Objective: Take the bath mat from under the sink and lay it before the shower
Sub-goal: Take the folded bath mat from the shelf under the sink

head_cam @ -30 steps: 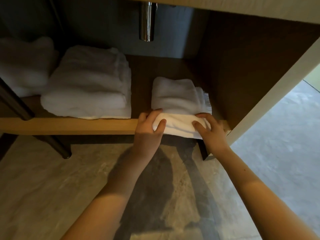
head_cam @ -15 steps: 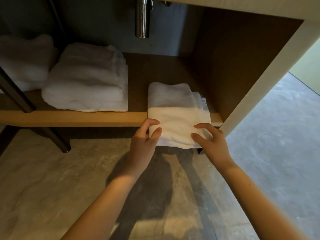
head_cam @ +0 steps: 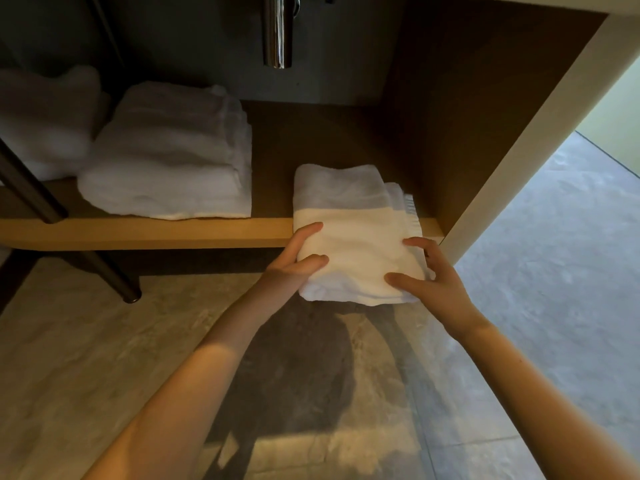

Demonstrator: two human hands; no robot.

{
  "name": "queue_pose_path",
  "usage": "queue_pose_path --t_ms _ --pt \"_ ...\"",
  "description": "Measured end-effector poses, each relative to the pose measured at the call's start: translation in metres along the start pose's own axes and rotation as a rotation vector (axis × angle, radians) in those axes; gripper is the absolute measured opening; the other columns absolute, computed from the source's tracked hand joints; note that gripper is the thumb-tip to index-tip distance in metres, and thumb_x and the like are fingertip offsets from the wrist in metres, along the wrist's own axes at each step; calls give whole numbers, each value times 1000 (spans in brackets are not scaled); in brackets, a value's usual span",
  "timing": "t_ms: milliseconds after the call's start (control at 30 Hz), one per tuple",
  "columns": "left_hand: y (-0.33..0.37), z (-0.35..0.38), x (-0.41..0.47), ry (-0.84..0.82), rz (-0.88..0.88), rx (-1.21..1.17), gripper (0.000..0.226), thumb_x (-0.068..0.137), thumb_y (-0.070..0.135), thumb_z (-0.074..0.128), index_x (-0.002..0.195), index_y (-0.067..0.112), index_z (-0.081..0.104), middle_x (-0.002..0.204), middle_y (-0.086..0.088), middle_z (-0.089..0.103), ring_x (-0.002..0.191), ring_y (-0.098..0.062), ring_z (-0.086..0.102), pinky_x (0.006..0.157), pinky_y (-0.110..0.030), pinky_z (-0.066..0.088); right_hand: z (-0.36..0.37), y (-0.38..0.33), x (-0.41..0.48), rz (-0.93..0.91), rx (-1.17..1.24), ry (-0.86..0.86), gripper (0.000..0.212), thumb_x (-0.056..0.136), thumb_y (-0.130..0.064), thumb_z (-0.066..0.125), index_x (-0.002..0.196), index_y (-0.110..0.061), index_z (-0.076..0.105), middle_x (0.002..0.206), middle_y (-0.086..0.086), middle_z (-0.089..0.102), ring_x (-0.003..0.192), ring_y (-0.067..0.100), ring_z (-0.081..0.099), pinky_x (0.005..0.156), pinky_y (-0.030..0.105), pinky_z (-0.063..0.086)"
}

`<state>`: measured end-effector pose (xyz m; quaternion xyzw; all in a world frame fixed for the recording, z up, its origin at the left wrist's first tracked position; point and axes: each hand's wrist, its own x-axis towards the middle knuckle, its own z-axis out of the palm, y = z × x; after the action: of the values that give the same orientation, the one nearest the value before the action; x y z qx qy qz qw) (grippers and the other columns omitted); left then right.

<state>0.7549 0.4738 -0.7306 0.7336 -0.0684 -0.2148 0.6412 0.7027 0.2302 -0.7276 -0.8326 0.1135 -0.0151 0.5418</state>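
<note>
1. The folded white bath mat (head_cam: 356, 233) lies half on the wooden shelf (head_cam: 145, 232) under the sink, at about 1 o'clock from the centre of the view; its near half overhangs the shelf's front edge, above the floor.
2. The left hand (head_cam: 294, 261) grips the mat's left edge, with the thumb on top and the fingers curled beneath.
3. The right hand (head_cam: 433, 278) grips the mat's right near corner, its thumb pressed on the top face and its fingers spread along the right side.
4. At 11 o'clock a stack of folded white towels (head_cam: 169, 157) rests on the same shelf, well apart from the mat; another white bundle (head_cam: 45, 119) sits at 10 o'clock, beside that stack.
5. A chrome drain pipe (head_cam: 277, 32) hangs down at 12 o'clock, behind and above the mat.
6. A dark metal leg (head_cam: 31, 188) slants across the shelf at 9 o'clock and meets the stone-tile floor (head_cam: 86, 358).
7. The pale side panel of the vanity (head_cam: 540, 133) runs at 2 o'clock, just beside the mat's right edge.
</note>
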Motion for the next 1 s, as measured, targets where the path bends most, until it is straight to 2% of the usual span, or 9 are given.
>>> queue_pose_path --t_ms 133,233,467,600,700,800,867,933,1000 --pt "5 -1 9 12 43 50 47 87 49 57 121 72 34 120 24 37 107 -9 44 78 -28 45 -6 -7 19 -18 89 -163 85 67 -51 76 136 -56 26 119 -38 40 108 -2 46 67 4 50" --pt "7 1 16 28 43 28 47 90 43 59 120 71 35 116 24 38 102 -8 46 71 -23 45 -6 -11 33 33 196 -215 82 69 -47 76 135 -57 27 122 -27 42 109 10 50 64 13 53" --pt "-2 3 24 118 25 -32 56 83 36 68 115 72 39 116 22 38 100 -9 46 67 -23 44 1 6 48 -36 170 -212 68 76 -42 78 128 -59 38 115 -33 48 113 12 50 72 17 55" --pt "-10 6 13 120 70 15 61 82 32 70 122 65 38 117 33 35 102 -1 46 69 -15 43 5 13 33 -23 163 -166 70 72 -41 81 125 -61 38 112 -42 45 105 -2 49 64 7 50" --pt "-10 12 -14 137 66 -18 62 83 23 71 124 60 43 125 29 39 107 5 47 73 -15 48 7 16 10 -4 202 -166 75 71 -41 83 131 -56 40 121 -30 49 101 -8 53 65 10 52" --pt "-3 18 -51 160 -10 -33 61 80 22 74 126 52 47 138 9 40 119 -11 48 90 -30 52 6 6 -27 34 180 -142 79 66 -42 84 130 -57 41 116 -40 47 104 -11 48 61 4 49" --pt "12 21 -77 160 -70 -64 61 78 19 76 125 48 50 140 3 40 121 -17 48 95 -32 51 -2 -7 -54 96 196 -125 84 63 -40 86 131 -58 40 112 -46 44 108 -5 47 64 11 52" --pt "36 25 -103 162 -101 -83 61 80 15 75 125 49 51 131 14 46 114 -8 51 83 -14 51 -14 -29 -79 160 170 -123 86 63 -43 85 131 -62 36 110 -49 39 108 2 45 73 18 49" --pt "68 28 -126 150 -154 -62 61 81 14 73 125 48 50 123 18 48 107 -7 52 71 -12 51 -28 -60 -102 237 165 -137 85 63 -47 83 129 -66 32 115 -41 37 106 7 46 73 23 51"
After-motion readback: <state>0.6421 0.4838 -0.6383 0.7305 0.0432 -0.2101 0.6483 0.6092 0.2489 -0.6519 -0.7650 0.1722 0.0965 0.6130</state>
